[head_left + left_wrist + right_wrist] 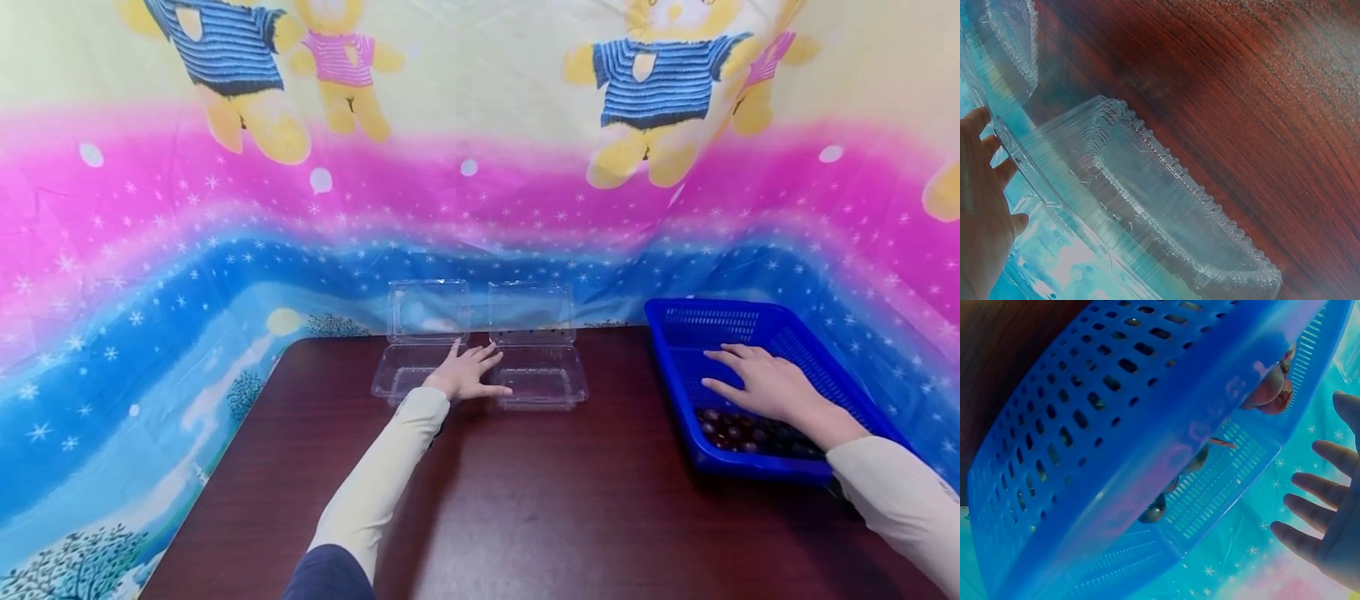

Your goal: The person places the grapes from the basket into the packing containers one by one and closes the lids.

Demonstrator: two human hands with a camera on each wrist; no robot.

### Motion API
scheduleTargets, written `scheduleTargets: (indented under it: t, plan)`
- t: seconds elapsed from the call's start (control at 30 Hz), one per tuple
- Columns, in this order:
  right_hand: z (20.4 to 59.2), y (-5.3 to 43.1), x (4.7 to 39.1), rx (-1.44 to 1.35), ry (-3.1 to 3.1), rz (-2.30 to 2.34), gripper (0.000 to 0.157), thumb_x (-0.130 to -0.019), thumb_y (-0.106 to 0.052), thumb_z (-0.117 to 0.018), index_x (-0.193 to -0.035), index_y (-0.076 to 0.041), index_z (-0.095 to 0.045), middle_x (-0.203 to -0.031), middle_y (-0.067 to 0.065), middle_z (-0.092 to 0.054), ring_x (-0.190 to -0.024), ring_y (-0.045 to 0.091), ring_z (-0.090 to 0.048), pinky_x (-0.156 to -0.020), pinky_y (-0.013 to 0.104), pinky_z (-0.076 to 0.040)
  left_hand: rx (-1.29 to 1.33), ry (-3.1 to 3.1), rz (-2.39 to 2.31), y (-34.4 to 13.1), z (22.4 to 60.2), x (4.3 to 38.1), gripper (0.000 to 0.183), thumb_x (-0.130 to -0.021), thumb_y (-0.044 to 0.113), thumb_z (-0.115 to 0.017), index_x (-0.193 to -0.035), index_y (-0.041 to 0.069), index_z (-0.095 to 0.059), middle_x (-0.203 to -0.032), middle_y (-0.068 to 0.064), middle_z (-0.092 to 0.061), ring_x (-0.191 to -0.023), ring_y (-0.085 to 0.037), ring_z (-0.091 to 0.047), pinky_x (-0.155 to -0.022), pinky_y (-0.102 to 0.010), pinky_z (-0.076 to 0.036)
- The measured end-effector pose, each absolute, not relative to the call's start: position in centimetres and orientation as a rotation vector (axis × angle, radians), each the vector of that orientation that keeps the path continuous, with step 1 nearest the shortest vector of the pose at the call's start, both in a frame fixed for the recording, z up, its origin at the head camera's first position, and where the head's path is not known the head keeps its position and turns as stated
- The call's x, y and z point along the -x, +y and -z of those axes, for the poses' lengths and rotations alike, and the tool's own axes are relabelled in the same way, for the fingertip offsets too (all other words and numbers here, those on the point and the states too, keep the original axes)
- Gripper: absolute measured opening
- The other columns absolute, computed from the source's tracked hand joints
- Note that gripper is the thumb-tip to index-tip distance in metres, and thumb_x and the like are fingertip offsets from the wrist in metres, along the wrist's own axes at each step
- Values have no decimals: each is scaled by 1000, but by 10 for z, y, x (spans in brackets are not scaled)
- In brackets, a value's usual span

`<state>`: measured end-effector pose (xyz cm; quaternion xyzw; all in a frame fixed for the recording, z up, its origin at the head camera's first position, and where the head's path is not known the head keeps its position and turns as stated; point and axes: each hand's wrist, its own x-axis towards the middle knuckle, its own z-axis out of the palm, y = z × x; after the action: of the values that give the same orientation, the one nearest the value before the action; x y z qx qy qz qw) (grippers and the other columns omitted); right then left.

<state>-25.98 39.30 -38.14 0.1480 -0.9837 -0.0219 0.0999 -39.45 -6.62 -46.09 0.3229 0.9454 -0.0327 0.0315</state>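
Observation:
Two clear plastic clamshell boxes stand side by side near the back of the table, lids raised: the left box (405,371) and the right box (542,371). My left hand (467,372) is spread over the inner edges of both, fingers apart and nothing held. The left wrist view has its fingers close by a box's clear edge (1041,187). My right hand (768,385) hovers above the blue plastic basket (678,400), fingers extended and holding nothing. Dark red grapes (738,432) lie at the basket's near end, partly hidden by that hand and forearm.
The brown wooden table (525,500) carries the boxes and the basket. Behind it hangs a printed cloth (465,208) with bears and snowflakes, close behind the raised lids. Slotted holes run along the basket's side wall (1085,412).

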Motion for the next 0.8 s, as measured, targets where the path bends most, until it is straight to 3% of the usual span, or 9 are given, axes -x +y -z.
scheduleTargets:
  t: [0.8]
  plan:
    - [390, 418, 245, -377, -2940, 39, 65, -88, -55, -51, -130, -6, -53, -128, 30, -48, -112, 50, -45, -61, 54, -49, -985, 2910, 91, -67, 458, 391, 88, -81, 78, -31, -149, 23, -21, -156, 0, -14, -140, -22, -25, -112, -57, -4]
